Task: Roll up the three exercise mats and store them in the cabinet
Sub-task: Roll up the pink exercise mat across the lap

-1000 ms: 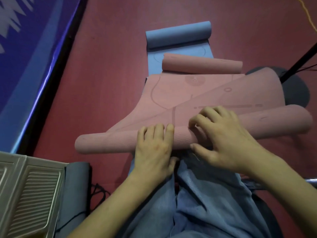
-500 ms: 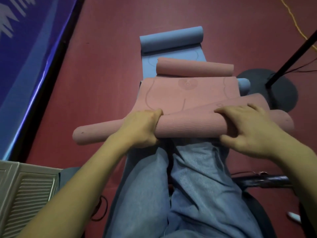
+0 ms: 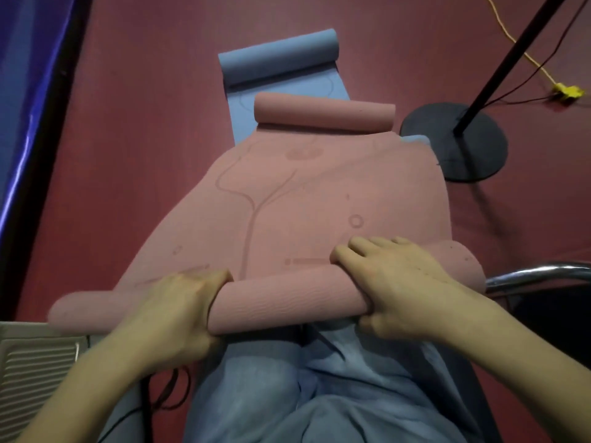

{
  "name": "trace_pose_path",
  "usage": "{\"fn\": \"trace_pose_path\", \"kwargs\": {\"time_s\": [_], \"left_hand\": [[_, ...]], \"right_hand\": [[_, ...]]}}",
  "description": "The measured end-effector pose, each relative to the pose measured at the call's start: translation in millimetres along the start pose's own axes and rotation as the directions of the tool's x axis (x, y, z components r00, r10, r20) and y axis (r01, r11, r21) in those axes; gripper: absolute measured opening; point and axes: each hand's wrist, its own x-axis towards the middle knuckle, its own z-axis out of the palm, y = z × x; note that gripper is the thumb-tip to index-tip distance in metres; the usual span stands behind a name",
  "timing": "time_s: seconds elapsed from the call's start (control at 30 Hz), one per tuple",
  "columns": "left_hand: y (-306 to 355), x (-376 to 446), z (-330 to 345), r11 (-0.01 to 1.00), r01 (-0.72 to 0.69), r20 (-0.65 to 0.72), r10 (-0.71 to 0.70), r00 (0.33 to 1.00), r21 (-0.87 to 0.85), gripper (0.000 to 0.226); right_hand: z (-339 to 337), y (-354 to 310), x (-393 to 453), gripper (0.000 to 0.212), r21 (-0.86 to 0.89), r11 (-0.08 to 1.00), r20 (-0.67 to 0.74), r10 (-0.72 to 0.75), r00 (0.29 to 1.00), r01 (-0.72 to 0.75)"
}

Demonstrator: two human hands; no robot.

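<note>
Curling over the near roll of the pink mat (image 3: pixel 281 298), the left hand (image 3: pixel 172 311) and right hand (image 3: pixel 396 289) each grasp it in a firm grip above the person's knees (image 3: pixel 319 394). Toward twelve o'clock its flat part lies on the red floor (image 3: pixel 153 123), overlapping the blue mat (image 3: pixel 278 59).

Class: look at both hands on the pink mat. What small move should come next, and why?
Probably roll the pink foam mat's rolled end forward another turn: the left hand and right hand both grip it, and much flat pink mat lies unrolled ahead.
</note>
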Motion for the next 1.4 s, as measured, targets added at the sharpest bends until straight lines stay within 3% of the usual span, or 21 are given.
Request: {"fn": "trace_pose_path", "kwargs": {"time_s": [0.17, 0.3, 0.57, 0.77, 1.0, 1.07, 1.13, 1.23, 1.3, 1.4], "left_hand": [[5, -9, 14, 1.0, 0.001, -0.104, 0.0, 0.995, 0.01, 0.044], [4, -14, 26, 0.997, -0.016, -0.195, 0.03, 0.98, 0.072, 0.054], [35, -19, 47, 0.996, 0.033, -0.461, 0.007, 0.888, 0.08, 0.084], [76, -12, 69, 0.99, 0.139, -0.462, -0.112, 0.88, 0.024, 0.084], [63, 14, 55, 0.983, 0.102, -0.471, -0.019, 0.882, 0.151, 0.088], [60, 18, 51, 0.981, 0.086, -0.437, -0.002, 0.899, 0.172, 0.087], [55, 26, 44, 0.977, 0.098, -0.386, -0.017, 0.922, 0.189, 0.086], [54, 44, 21, 0.966, 0.098, -0.247, -0.037, 0.968, 0.24, 0.077], [50, 57, 4, 0.969, 0.051, -0.114, -0.024, 0.993, 0.243, 0.074], [35, 69, -16, 0.995, -0.002, 0.041, -0.002, 0.999, 0.102, 0.077]], "right_hand": [[-5, -8, -3, 0.06, -0.013, 1.0, 0.009, 0.008, 1.0, -0.008], [-4, -13, -2, 0.06, -0.03, 0.999, 0.042, -0.014, 0.999, 0.015], [-23, 0, 24, 0.065, 0.031, 0.999, 0.291, -0.03, 0.956, 0.022], [-37, 5, 50, 0.071, 0.129, 0.991, 0.462, -0.039, 0.886, -0.024], [-21, -2, 27, 0.068, 0.055, 0.995, 0.226, 0.07, 0.972, -0.084], [-18, -7, 19, 0.074, 0.006, 0.996, 0.113, 0.088, 0.99, -0.089], [-17, -12, 16, 0.065, -0.073, 0.996, -0.019, 0.051, 0.999, -0.052], [-15, -22, 23, 0.052, -0.121, 0.991, -0.099, 0.052, 0.994, -0.063], [-12, -27, 31, 0.055, -0.173, 0.98, -0.093, 0.078, 0.993, -0.093], [-14, -33, 38, 0.067, -0.214, 0.968, -0.105, 0.111, 0.988, -0.132]]}}
